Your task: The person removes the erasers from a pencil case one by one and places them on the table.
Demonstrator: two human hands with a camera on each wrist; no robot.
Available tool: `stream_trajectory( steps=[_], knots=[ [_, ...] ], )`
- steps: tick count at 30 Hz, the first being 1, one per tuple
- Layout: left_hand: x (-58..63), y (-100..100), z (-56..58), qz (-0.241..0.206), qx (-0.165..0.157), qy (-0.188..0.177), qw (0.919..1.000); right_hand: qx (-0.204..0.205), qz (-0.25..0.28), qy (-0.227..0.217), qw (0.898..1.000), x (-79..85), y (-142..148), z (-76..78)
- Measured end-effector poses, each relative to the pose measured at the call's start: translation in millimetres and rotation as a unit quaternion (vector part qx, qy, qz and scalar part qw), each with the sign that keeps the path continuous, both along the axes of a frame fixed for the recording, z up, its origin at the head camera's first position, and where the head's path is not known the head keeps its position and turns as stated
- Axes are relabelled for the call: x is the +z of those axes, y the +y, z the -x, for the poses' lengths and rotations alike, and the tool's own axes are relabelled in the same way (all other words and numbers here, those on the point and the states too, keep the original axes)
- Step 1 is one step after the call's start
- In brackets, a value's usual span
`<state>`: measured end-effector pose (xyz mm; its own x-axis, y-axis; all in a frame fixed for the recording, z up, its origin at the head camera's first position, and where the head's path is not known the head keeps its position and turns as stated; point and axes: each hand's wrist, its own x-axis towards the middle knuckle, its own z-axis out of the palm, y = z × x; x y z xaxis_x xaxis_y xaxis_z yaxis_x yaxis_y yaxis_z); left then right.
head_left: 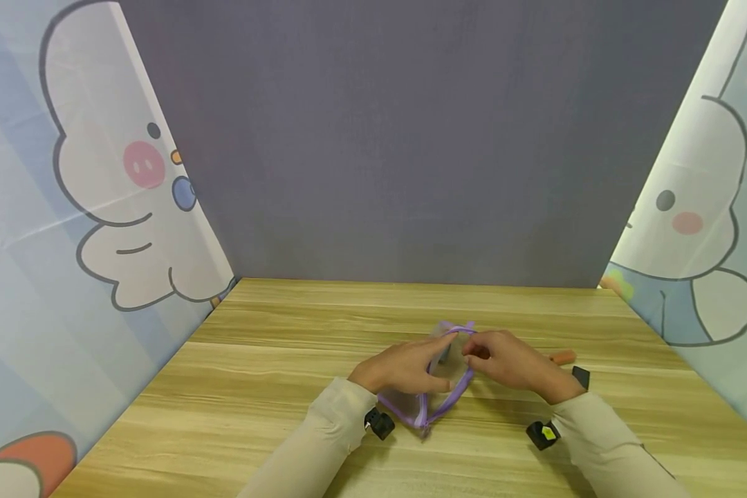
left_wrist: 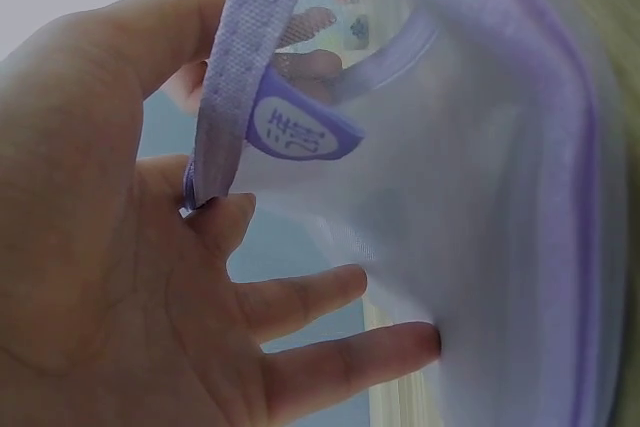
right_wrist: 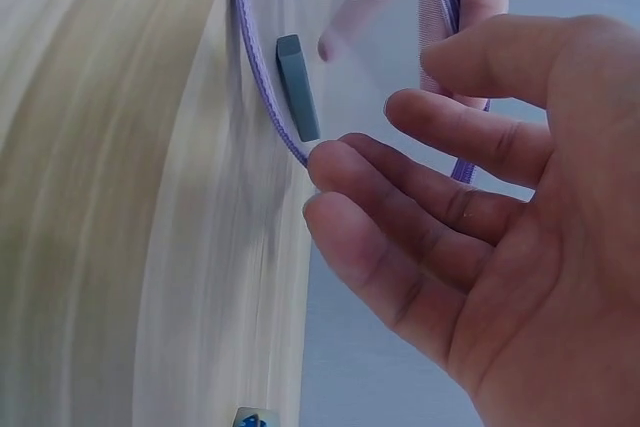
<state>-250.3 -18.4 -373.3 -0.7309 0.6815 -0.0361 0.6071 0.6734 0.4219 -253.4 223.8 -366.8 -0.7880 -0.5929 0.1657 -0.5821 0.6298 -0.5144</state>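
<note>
A translucent mesh zip pouch (head_left: 451,401) with purple edging stands on the table between the two hands. My left hand (head_left: 407,366) pinches its purple band at the rim; the lower fingers spread along the mesh in the left wrist view. A purple tab (left_wrist: 300,127) with white characters hangs from that band. By the mouth of the pouch is my right hand (head_left: 504,358), its fingers loosely bent and holding nothing. Its thumb and forefinger tips are close to the rim; whether they touch it I cannot tell. Inside the pouch lies a dark grey-green bar (right_wrist: 298,87).
Just beyond the right wrist an orange-brown stick-like thing (head_left: 563,357) lies on the wooden table (head_left: 274,387). A small pale piece with a blue pattern (right_wrist: 254,418) shows at the bottom of the right wrist view. A grey panel (head_left: 373,138) stands behind the table.
</note>
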Motion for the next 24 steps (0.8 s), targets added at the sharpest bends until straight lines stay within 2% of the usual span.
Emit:
stream_trajectory(
  steps=[6,12,19,24],
  knots=[
    [-0.2,-0.2,0.1,-0.010,0.000,-0.004,0.9999,0.002,-0.001,-0.006,1.000,-0.3,-0.3,-0.2],
    [0.8,-2.7,2.6,-0.023,-0.022,0.006,0.9995,-0.002,-0.005,0.003,1.000,-0.5,-1.3,-0.4],
    [1.5,-2.4,2.9,-0.028,-0.028,-0.012,0.9991,-0.011,-0.007,0.001,1.000,-1.6,-3.0,0.0],
    [0.8,-1.0,3.3,-0.019,-0.027,0.005,0.9994,-0.016,-0.008,0.004,1.000,-4.0,-4.3,0.6]
  ],
)
